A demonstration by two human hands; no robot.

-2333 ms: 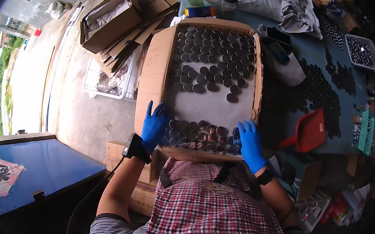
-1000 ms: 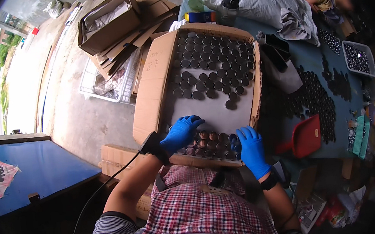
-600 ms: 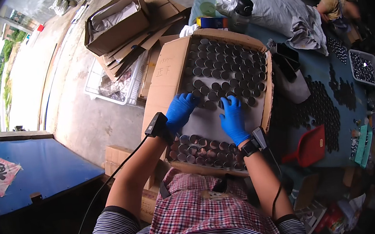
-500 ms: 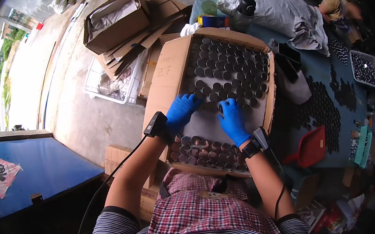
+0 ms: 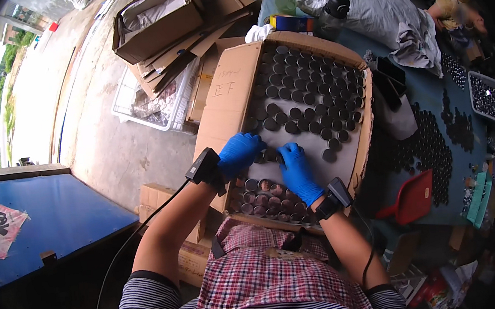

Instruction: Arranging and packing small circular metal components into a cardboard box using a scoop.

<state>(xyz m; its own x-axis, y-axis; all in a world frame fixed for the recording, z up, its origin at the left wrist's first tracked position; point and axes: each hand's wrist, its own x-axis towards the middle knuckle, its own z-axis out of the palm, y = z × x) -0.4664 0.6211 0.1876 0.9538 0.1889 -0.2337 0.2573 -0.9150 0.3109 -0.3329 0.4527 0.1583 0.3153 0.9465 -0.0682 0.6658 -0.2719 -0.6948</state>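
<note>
Both of my hands wear blue gloves and work inside an open cardboard box (image 5: 226,93). Between my left hand (image 5: 240,154) and my right hand (image 5: 297,172) lies a short row of dark round discs (image 5: 269,154), with the bent fingers of each hand pressed to its ends. Some fingertips are hidden. Many more dark discs (image 5: 299,82) lie in staggered rows over the far part of the box. A block of shinier, mirror-like discs (image 5: 264,200) fills the near end. Pale lining (image 5: 350,154) shows between the groups.
Right of the box, a blue-green table (image 5: 444,185) bears a red dustpan (image 5: 414,197), many small dark pieces (image 5: 431,147) and a clear tub (image 5: 487,96). A white sack (image 5: 365,12) and a dark-lidded bottle (image 5: 335,9) stand behind. Flattened cardboard and a carton (image 5: 159,28) are stacked left.
My right hand has moved nearer and leftward, and my left hand slightly nearer, bringing discs toward the shinier block. Several discs have left the near right part of the far group. The view has shifted slightly.
</note>
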